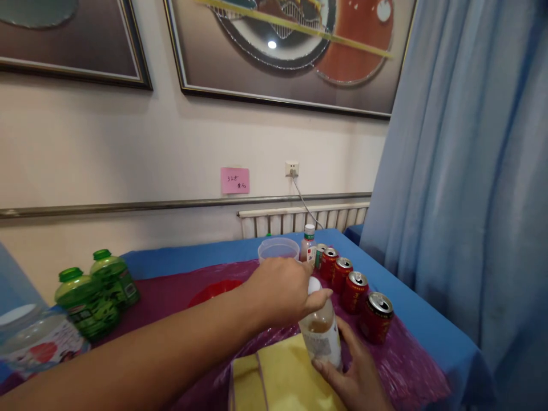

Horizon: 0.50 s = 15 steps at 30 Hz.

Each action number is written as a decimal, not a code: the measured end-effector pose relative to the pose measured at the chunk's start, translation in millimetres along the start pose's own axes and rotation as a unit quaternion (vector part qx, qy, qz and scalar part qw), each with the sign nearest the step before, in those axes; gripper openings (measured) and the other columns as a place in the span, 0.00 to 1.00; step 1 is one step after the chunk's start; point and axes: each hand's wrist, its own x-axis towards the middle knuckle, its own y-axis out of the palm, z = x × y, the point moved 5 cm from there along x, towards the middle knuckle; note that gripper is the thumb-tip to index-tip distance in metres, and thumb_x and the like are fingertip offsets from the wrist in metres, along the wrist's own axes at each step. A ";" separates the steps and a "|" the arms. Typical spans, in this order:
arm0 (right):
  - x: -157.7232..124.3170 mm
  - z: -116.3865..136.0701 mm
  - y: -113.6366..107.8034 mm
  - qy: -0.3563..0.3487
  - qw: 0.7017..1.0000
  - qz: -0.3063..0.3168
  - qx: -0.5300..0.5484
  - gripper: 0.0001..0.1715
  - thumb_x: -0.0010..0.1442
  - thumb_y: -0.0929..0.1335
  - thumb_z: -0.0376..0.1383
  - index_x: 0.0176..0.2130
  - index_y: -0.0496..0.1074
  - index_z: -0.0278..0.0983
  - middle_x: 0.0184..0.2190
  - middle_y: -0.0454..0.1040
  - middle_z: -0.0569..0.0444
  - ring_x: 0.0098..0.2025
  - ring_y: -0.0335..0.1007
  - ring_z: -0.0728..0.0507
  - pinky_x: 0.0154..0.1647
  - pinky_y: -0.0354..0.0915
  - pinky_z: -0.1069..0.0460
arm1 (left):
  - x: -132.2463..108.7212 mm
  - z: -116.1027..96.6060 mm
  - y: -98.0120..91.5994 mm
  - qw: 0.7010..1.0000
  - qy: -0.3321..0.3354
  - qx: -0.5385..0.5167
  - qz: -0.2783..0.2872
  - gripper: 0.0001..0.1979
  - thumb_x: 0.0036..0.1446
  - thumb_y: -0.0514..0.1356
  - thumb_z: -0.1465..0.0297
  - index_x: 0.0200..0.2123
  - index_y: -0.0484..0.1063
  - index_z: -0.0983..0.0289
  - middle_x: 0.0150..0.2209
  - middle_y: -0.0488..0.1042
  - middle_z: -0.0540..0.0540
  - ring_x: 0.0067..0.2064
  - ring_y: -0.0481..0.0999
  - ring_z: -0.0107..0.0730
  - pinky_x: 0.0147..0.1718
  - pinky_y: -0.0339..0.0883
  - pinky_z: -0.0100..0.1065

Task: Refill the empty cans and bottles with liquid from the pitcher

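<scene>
A clear plastic bottle (322, 334) with a white label and a little amber liquid stands on a yellow cloth (274, 379). My left hand (280, 291) reaches across from the left, its fingers closed over the bottle's white cap. My right hand (357, 377) wraps round the lower body of the bottle from the right and steadies it. The cap is mostly hidden under my left fingers.
Several red cans (354, 291) stand in a row to the right on a purple sheet (171, 291) over a blue table. Behind are a clear tub (278, 249), a small green-capped bottle (307, 242) and a red bowl (212, 292). Green bottles (88, 305) and a large jug (36, 339) stand left. A blue curtain (462, 200) hangs right.
</scene>
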 end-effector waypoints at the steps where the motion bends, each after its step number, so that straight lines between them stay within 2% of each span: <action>1: 0.0 -0.9 1.4 0.008 1.000 -0.004 -0.002 0.37 0.51 0.76 0.42 0.58 0.70 0.38 0.55 0.76 0.46 0.56 0.73 0.34 0.57 0.69 0.45 | -0.5 3.7 -5.3 1.000 -0.024 0.000 -0.020 0.28 0.64 0.48 0.47 0.36 0.75 0.64 0.27 0.74 0.57 0.28 0.73 0.39 0.27 0.61 0.36; 5: 2.6 -6.5 2.5 0.044 0.998 -0.032 0.022 0.38 0.50 0.75 0.45 0.58 0.70 0.36 0.54 0.77 0.45 0.54 0.75 0.34 0.55 0.71 0.45 | -11.1 29.5 -33.0 0.986 -0.084 -0.103 -0.101 0.28 0.66 0.44 0.48 0.29 0.70 0.62 0.23 0.66 0.50 0.25 0.65 0.31 0.26 0.53 0.32; 7: 9.4 -3.8 -1.4 0.056 0.997 -0.041 0.038 0.40 0.51 0.75 0.46 0.59 0.68 0.36 0.54 0.77 0.44 0.53 0.75 0.34 0.53 0.72 0.46 | -26.9 43.7 -35.6 0.969 -0.093 -0.193 -0.126 0.27 0.66 0.44 0.49 0.26 0.66 0.62 0.23 0.63 0.48 0.26 0.62 0.29 0.25 0.51 0.31; 8: 15.1 -0.1 -4.6 0.060 0.996 -0.042 0.041 0.41 0.51 0.75 0.46 0.60 0.67 0.36 0.54 0.77 0.44 0.53 0.76 0.34 0.52 0.72 0.46 | -38.2 49.9 -29.5 0.957 -0.103 -0.239 -0.127 0.26 0.65 0.45 0.49 0.25 0.63 0.61 0.22 0.61 0.47 0.26 0.62 0.28 0.25 0.52 0.30; 9: 22.5 5.5 -8.5 0.060 0.997 -0.037 0.039 0.42 0.51 0.75 0.46 0.61 0.66 0.36 0.54 0.76 0.44 0.52 0.76 0.35 0.51 0.73 0.46 | -51.7 55.2 -18.2 0.944 -0.118 -0.282 -0.125 0.25 0.65 0.45 0.49 0.25 0.62 0.61 0.23 0.60 0.46 0.26 0.61 0.28 0.26 0.53 0.30; 11: 42.1 20.9 -19.0 0.041 0.999 -0.028 0.009 0.42 0.52 0.74 0.46 0.62 0.65 0.37 0.55 0.76 0.45 0.53 0.75 0.35 0.52 0.72 0.45 | -82.7 60.5 20.7 0.918 -0.152 -0.353 -0.100 0.23 0.66 0.46 0.50 0.27 0.63 0.61 0.25 0.61 0.46 0.28 0.62 0.29 0.27 0.55 0.29; 14: 78.1 48.1 -38.6 -0.031 0.991 -0.040 -0.121 0.39 0.52 0.74 0.46 0.61 0.67 0.39 0.56 0.75 0.45 0.56 0.72 0.33 0.56 0.68 0.42 | -132.5 62.3 101.1 0.885 -0.230 -0.400 -0.065 0.23 0.64 0.48 0.49 0.27 0.63 0.60 0.27 0.63 0.47 0.30 0.64 0.30 0.29 0.59 0.29; 15: 90.3 55.8 -43.7 -0.057 0.983 -0.041 -0.169 0.39 0.52 0.74 0.46 0.60 0.68 0.40 0.56 0.74 0.46 0.56 0.71 0.32 0.56 0.67 0.41 | -147.9 63.0 126.6 0.872 -0.258 -0.409 -0.073 0.23 0.64 0.48 0.48 0.28 0.64 0.60 0.27 0.64 0.47 0.31 0.65 0.31 0.30 0.61 0.29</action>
